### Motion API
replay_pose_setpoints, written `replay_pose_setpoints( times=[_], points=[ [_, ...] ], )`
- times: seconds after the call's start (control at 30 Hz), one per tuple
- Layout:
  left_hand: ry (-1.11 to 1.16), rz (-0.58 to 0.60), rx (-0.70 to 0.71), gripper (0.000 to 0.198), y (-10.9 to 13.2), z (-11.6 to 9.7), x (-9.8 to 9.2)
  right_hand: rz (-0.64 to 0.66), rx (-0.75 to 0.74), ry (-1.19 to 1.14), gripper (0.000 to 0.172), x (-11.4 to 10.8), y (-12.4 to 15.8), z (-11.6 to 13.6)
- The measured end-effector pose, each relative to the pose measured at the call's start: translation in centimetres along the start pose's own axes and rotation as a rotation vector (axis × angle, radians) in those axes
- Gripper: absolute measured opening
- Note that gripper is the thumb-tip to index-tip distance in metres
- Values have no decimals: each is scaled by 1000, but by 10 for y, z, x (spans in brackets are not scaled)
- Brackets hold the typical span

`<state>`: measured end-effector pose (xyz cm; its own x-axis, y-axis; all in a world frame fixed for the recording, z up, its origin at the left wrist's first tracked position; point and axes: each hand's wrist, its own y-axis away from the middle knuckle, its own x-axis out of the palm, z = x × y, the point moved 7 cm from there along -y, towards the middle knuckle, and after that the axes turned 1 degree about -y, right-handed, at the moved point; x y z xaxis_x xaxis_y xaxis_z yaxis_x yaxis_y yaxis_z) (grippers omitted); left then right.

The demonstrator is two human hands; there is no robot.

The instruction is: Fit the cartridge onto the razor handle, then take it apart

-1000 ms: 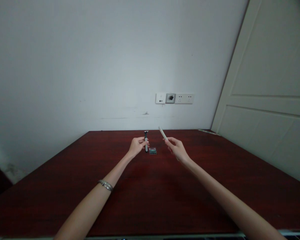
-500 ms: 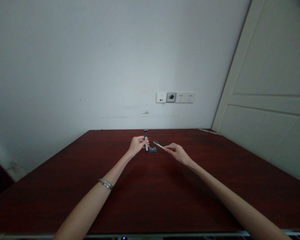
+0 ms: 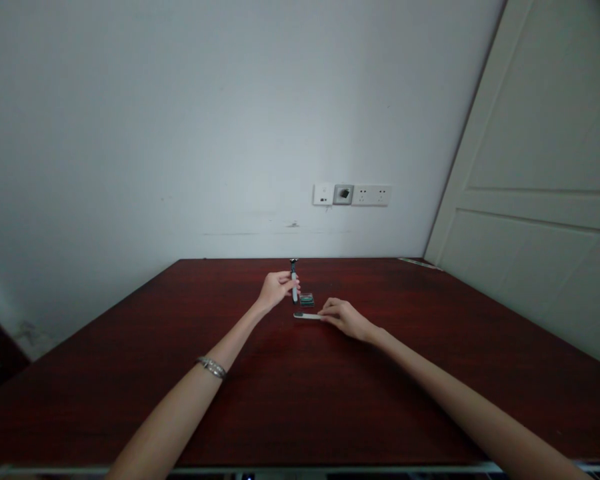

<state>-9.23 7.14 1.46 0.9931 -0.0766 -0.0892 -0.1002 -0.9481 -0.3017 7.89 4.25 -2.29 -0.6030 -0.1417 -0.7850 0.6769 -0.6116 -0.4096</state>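
My left hand (image 3: pixel 276 289) is closed around a razor handle (image 3: pixel 293 280), holding it upright with its dark head on top. My right hand (image 3: pixel 342 316) rests low on the dark red table (image 3: pixel 300 387), fingers pinched on the end of a slim white piece (image 3: pixel 307 316) that lies flat on the wood. A small teal cartridge case (image 3: pixel 307 300) sits on the table between the two hands, just behind the white piece.
A white wall with a row of sockets (image 3: pixel 351 195) stands behind the table. A pale door (image 3: pixel 540 180) is at the right. A metal bracelet (image 3: pixel 211 368) is on my left forearm.
My right hand has lowered the white piece from up in the air down flat onto the table in front of the case. My left hand has stayed put with the razor.
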Motion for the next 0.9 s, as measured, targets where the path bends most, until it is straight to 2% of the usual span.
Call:
replay_pose_setpoints(
  times=[0.23, 0.6, 0.73, 0.9],
  points=[
    [-5, 11, -7, 27, 1, -1, 1, -2, 36, -25, 24, 12, -5, -9],
    [-35, 12, -14, 26, 1, 0, 1, -10, 62, -24, 24, 16, -6, -8],
    [-9, 19, -14, 27, 0, 1, 2, -59, 78, -56, 29, 7, -11, -8],
    [-6, 27, -21, 27, 1, 1, 2, -133, 68, 37, 21, -8, -34, -16]
  ],
)
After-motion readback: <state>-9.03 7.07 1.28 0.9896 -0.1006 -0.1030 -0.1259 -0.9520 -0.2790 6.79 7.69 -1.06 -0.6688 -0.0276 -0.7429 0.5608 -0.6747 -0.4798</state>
